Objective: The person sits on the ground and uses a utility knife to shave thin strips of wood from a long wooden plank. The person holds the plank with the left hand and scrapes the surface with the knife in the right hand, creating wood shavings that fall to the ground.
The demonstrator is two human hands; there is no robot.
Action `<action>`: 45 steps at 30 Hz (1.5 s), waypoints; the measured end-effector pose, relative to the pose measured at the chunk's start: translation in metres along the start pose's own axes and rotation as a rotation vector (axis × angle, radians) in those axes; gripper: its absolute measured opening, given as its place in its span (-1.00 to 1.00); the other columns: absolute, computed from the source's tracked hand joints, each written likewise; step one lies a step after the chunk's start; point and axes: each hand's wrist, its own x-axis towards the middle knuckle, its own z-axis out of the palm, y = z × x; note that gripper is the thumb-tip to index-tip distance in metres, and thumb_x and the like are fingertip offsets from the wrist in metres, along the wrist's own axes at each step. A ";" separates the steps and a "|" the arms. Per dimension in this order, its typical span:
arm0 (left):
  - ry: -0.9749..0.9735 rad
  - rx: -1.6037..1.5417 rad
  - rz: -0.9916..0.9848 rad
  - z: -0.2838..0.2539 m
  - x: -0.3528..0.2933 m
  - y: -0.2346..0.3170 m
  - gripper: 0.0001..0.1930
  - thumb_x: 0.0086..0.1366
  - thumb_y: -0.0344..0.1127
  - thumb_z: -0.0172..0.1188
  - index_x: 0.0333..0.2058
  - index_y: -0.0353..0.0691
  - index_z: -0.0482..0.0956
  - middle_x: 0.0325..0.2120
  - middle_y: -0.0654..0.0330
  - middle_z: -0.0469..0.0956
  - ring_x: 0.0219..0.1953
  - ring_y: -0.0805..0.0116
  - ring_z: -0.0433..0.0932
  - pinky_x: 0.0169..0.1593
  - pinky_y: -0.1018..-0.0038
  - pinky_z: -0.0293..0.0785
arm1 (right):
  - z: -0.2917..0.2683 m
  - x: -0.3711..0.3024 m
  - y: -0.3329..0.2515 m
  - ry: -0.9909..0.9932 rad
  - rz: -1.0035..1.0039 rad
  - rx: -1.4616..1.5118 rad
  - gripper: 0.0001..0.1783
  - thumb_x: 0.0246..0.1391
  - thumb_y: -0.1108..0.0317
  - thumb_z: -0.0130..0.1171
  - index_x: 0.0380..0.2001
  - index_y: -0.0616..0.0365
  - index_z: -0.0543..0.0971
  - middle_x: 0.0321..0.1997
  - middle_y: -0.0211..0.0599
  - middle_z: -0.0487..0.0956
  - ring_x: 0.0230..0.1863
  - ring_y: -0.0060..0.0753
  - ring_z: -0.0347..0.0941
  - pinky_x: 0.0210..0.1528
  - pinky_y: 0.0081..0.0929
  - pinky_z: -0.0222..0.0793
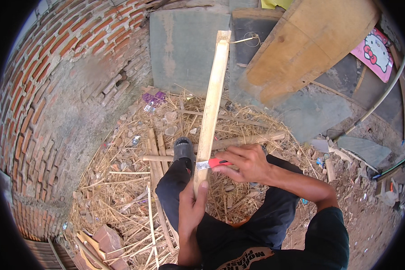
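A long pale wooden slat [211,99] slants up and away from my lap, its far end in front of the grey panels. Around its near end my left hand [191,202] is closed, the thumb lying along the top. In my right hand [247,164] is a red-handled knife [220,162], gripped with the fingers wrapped round the handle. Its short, wide blade lies across the slat, just beyond my left thumb, and touches its upper face. A thin strip [242,40] sticks out sideways at the slat's far end, with fine curled fibres at its tip.
Shavings, straw and rubble [121,184] cover the ground around my boot [183,148]. Loose sticks [150,216] lie to the left. A brick wall [54,90] rises on the left; grey panels [189,54] and a brown board [310,45] lean at the back.
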 end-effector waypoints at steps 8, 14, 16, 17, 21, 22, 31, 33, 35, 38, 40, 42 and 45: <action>-0.035 0.090 -0.091 -0.005 -0.018 -0.022 -0.63 0.65 -0.12 0.19 -0.20 -0.38 0.63 -0.63 0.36 0.36 -0.52 0.59 0.29 -0.45 0.40 0.24 | -0.018 0.015 0.056 0.216 0.253 0.019 -0.73 0.19 0.29 0.52 -0.15 0.25 0.76 -0.29 -0.14 0.76 -0.40 -0.20 0.70 -0.35 -0.34 0.58; -0.062 0.110 -0.130 -0.014 -0.029 -0.037 -0.63 0.64 -0.12 0.20 -0.19 -0.39 0.65 -0.63 0.32 0.38 -0.52 0.60 0.30 -0.44 0.42 0.24 | -0.015 0.010 0.081 0.268 0.264 0.018 -0.71 0.24 0.23 0.49 -0.11 0.23 0.79 -0.25 -0.07 0.78 -0.36 -0.16 0.73 -0.29 -0.32 0.59; -0.080 0.128 -0.182 -0.016 -0.037 -0.034 -0.63 0.64 -0.11 0.20 -0.16 -0.38 0.66 -0.62 0.32 0.38 -0.50 0.59 0.30 -0.43 0.42 0.26 | -0.022 0.013 0.095 0.277 0.322 -0.010 -0.67 0.26 0.12 0.48 -0.11 0.17 0.81 -0.25 -0.07 0.79 -0.34 -0.12 0.75 -0.30 -0.29 0.60; -0.089 0.137 -0.208 -0.018 -0.041 -0.033 -0.63 0.64 -0.11 0.20 -0.14 -0.38 0.66 -0.62 0.32 0.38 -0.50 0.59 0.30 -0.42 0.43 0.26 | -0.025 0.015 0.100 0.271 0.362 -0.027 -0.66 0.27 0.11 0.47 -0.10 0.16 0.81 -0.27 -0.08 0.79 -0.36 -0.13 0.74 -0.31 -0.29 0.59; -0.119 0.126 -0.227 -0.025 -0.058 -0.042 -0.63 0.65 -0.10 0.18 -0.14 -0.37 0.65 -0.61 0.35 0.36 -0.48 0.61 0.28 -0.41 0.45 0.26 | -0.034 0.013 0.126 0.268 0.442 -0.084 -0.66 0.29 0.05 0.44 -0.12 0.10 0.82 -0.33 -0.13 0.78 -0.40 -0.16 0.71 -0.33 -0.27 0.55; -0.124 0.122 -0.239 -0.026 -0.060 -0.042 -0.63 0.65 -0.09 0.18 -0.15 -0.37 0.65 -0.61 0.36 0.36 -0.48 0.61 0.28 -0.41 0.45 0.26 | -0.034 0.012 0.131 0.274 0.440 -0.095 -0.67 0.30 0.04 0.43 -0.13 0.08 0.82 -0.35 -0.14 0.77 -0.41 -0.17 0.71 -0.34 -0.27 0.54; -0.156 0.057 -0.306 -0.035 -0.064 -0.043 -0.64 0.66 -0.08 0.18 -0.18 -0.30 0.64 -0.61 0.43 0.38 -0.52 0.64 0.30 -0.43 0.48 0.27 | -0.030 0.007 0.131 0.241 0.447 -0.075 -0.64 0.38 -0.01 0.35 -0.13 0.06 0.79 -0.51 -0.31 0.64 -0.56 -0.34 0.49 -0.46 -0.36 0.34; -0.149 0.081 -0.280 -0.036 -0.063 -0.044 -0.65 0.65 -0.09 0.19 -0.19 -0.30 0.64 -0.62 0.42 0.40 -0.53 0.64 0.32 -0.43 0.48 0.28 | -0.030 0.005 0.135 0.185 0.618 0.417 -0.59 0.43 -0.04 0.31 -0.16 0.11 0.77 -0.54 -0.47 0.52 -0.60 -0.47 0.33 -0.50 -0.41 0.21; -0.147 0.108 -0.275 -0.039 -0.061 -0.044 -0.66 0.64 -0.09 0.22 -0.20 -0.30 0.64 -0.63 0.40 0.41 -0.52 0.64 0.33 -0.43 0.48 0.30 | -0.030 0.003 0.134 0.138 0.766 0.789 -0.54 0.48 -0.08 0.23 -0.18 0.13 0.74 -0.56 -0.60 0.40 -0.61 -0.61 0.17 -0.52 -0.48 0.06; -0.134 0.158 -0.208 -0.039 -0.061 -0.051 -0.66 0.61 -0.11 0.26 -0.21 -0.32 0.65 -0.67 0.29 0.43 -0.57 0.58 0.38 -0.44 0.44 0.33 | -0.036 0.003 0.126 0.111 0.862 1.021 -0.52 0.52 -0.11 0.17 -0.20 0.12 0.69 -0.56 -0.67 0.30 -0.59 -0.75 0.05 -0.51 -0.59 -0.08; -0.120 0.265 -0.129 -0.037 -0.057 -0.048 -0.67 0.58 -0.13 0.29 -0.23 -0.34 0.65 -0.68 0.16 0.46 -0.63 0.42 0.43 -0.46 0.37 0.35 | -0.034 -0.005 0.133 0.122 0.789 0.990 -0.57 0.48 -0.06 0.25 -0.22 0.13 0.67 -0.53 -0.64 0.35 -0.56 -0.74 0.13 -0.48 -0.62 -0.02; -0.089 0.359 -0.052 -0.033 -0.053 -0.046 -0.68 0.56 -0.15 0.30 -0.24 -0.34 0.64 -0.68 0.04 0.48 -0.67 0.25 0.48 -0.48 0.31 0.37 | -0.025 -0.004 0.138 0.270 0.655 0.666 -0.65 0.41 0.03 0.36 -0.18 0.14 0.68 -0.49 -0.61 0.40 -0.52 -0.72 0.20 -0.43 -0.63 0.04; -0.034 0.444 0.016 -0.028 -0.049 -0.044 -0.69 0.55 -0.17 0.31 -0.26 -0.34 0.63 -0.67 -0.08 0.50 -0.68 0.01 0.53 -0.50 0.23 0.38 | -0.026 0.003 0.128 0.384 0.627 0.406 -0.66 0.31 0.09 0.48 -0.11 0.13 0.70 -0.46 -0.56 0.48 -0.48 -0.61 0.32 -0.40 -0.53 0.21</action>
